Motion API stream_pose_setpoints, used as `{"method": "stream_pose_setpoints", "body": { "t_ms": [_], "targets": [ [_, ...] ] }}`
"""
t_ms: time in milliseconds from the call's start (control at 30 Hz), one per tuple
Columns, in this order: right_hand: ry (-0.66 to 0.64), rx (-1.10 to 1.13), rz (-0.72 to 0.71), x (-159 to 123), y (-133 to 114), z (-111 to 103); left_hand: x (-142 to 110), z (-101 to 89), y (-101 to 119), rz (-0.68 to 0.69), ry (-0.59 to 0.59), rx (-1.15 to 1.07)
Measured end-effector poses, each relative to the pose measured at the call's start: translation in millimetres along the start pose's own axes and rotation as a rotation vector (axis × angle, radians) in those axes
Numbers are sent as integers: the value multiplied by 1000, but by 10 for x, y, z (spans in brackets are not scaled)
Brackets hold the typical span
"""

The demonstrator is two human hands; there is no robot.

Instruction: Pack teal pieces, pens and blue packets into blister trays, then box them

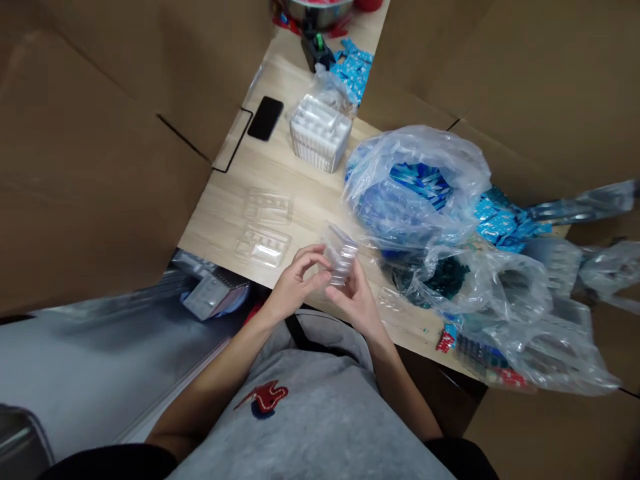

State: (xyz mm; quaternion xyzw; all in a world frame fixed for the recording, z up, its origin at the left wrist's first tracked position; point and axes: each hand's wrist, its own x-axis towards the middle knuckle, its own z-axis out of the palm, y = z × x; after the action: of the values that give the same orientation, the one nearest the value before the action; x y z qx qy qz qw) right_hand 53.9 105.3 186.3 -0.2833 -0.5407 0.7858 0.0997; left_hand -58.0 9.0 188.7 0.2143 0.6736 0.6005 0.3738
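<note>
The left hand [297, 287] and right hand [356, 303] are close together just above the near edge of the counter [220, 227], and both are clamped on a clear plastic blister tray [341, 255], which stands tilted on end between them. The left hand is half closed, with its curled fingers [313, 263] wrapped around the tray's lower left side. The right hand is also partly closed, pressing against the tray's lower right side. The tray is clear of the counter, and its top corner rises above both hands. At about 11 o'clock from the hands, two more clear blister trays [264, 223] lie flat on the wood-grain counter, side by side and apart from each other. Farther out at 11 o'clock is a black phone [265, 118], and at 12 o'clock a stack of clear trays [320, 132] stands upright. At 1 o'clock, a large clear plastic bag [415, 187] spills blue sachets [500, 217] across the counter, and more crumpled clear plastic [530, 333] fills the counter at 3 to 4 o'clock. A small clear plastic piece [390, 300] lies just beside the right hand at 3 o'clock. Cardboard sheets [100, 147] stand around the counter at 9 to 11 o'clock.
</note>
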Motion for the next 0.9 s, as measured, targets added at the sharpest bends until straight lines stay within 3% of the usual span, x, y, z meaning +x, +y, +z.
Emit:
{"method": "stream_pose_setpoints", "body": {
  "t_ms": [167, 333, 433, 533, 600, 700, 833, 900],
  "targets": [
    [-29, -71, -1, -102, -159, 93, -131, -159, 56, -63, -180, -84],
    [-15, -133, 30, -167, -78, 100, -253, -112, 2, -86, -178, -60],
    [127, -107, 141, -208, 116, 4, -311, -54, -227, -124, -60, -89],
    [390, -84, 182, -246, 274, -187, -170, -178, -565, -173, 211, -211],
    [495, -116, 178, -260, 317, -309, 99, -395, -782, -210, 364, -330],
    [463, -229, 225, -240, 313, -382, 740, -851, -988, -188, 482, -402],
    [390, -244, 294, -142, 306, -277, 1735, -1479, -1026, -139, 672, -348],
    [388, -232, 311, -82, 334, -206, 2143, -1720, -1023, -169, 697, -257]
  ]
}}
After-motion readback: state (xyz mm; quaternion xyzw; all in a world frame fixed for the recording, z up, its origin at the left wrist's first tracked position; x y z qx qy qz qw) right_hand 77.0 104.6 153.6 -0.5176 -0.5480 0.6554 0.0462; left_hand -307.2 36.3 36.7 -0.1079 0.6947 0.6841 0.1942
